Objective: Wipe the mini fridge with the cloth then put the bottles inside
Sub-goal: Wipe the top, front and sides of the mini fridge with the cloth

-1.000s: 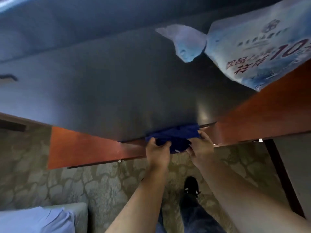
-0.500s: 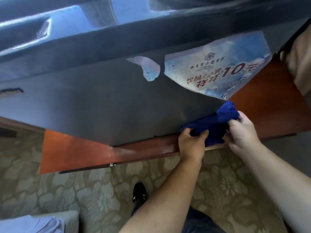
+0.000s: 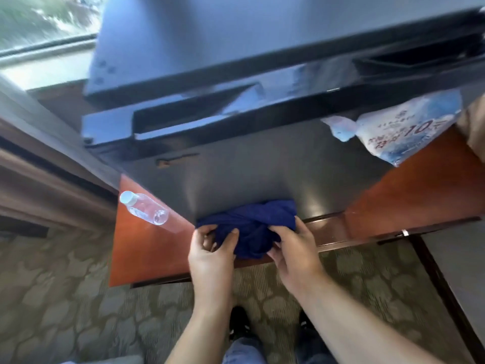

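The dark grey mini fridge (image 3: 262, 164) stands in front of me on a reddish wooden shelf (image 3: 147, 240), its door shut. A bunched blue cloth (image 3: 252, 227) rests against the bottom edge of the fridge door. My left hand (image 3: 212, 256) grips the cloth's left side and my right hand (image 3: 294, 250) grips its right side. A clear plastic bottle (image 3: 144, 212) with a white cap lies on its side on the shelf, left of the fridge. A blue and white price sticker (image 3: 401, 135) peels from the door's upper right.
A wooden cabinet side (image 3: 39, 179) stands to the left and a window (image 3: 39, 30) lies beyond it. Patterned carpet (image 3: 78, 298) covers the floor below the shelf. My shoes (image 3: 241, 324) show between my forearms.
My view has tilted up, showing the fridge top and the bottle. Both hands have carried the cloth from the lower right of the door back to its bottom middle.
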Motion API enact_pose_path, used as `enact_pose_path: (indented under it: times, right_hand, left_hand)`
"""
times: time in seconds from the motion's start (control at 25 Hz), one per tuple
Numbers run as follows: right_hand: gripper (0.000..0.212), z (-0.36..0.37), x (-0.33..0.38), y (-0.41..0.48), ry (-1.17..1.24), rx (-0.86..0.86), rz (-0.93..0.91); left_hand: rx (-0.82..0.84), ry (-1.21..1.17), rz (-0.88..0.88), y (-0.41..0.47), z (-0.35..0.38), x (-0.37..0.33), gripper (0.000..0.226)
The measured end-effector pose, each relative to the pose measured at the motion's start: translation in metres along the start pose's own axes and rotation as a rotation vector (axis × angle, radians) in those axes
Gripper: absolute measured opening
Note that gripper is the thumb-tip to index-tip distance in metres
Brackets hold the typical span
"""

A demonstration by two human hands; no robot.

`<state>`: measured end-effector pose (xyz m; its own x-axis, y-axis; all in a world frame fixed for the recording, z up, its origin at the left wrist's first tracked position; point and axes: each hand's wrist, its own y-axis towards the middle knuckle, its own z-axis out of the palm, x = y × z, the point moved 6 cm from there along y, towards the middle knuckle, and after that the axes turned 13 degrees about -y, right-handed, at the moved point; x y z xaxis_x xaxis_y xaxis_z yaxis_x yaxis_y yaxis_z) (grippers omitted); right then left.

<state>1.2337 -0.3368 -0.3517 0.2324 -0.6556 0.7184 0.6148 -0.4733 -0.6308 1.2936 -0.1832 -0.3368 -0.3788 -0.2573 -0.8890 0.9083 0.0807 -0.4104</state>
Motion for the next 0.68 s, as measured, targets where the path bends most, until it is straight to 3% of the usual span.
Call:
enact_pose_path:
  times: [0.24, 0.4, 0.56, 0.68]
  right_hand:
    - [0.024, 0.072, 0.058, -0.091, 0.094, 0.141, -0.333]
    - [0.025, 0.101, 0.109, -0.137, 0.037, 0.138, -0.606]
    - [0.027, 0.104, 0.112, -0.135, -0.039, 0.055, -0.655]
    - [0.019, 0.092, 0.089, -0.111, -0.067, -0.044, -0.598]
  left_hand:
    - [0.271, -0.014, 0.436, -0.034, -0.013, -0.145, 0.026]
    - [0.404, -0.009, 0.667, -0.045, -0.007, -0.210, 0.024]
    - [0.457, 0.131, 0.824, -0.049, -0.002, -0.218, 0.026]
    - [0.416, 0.227, 0.791, -0.032, -0.009, -0.182, 0.026]
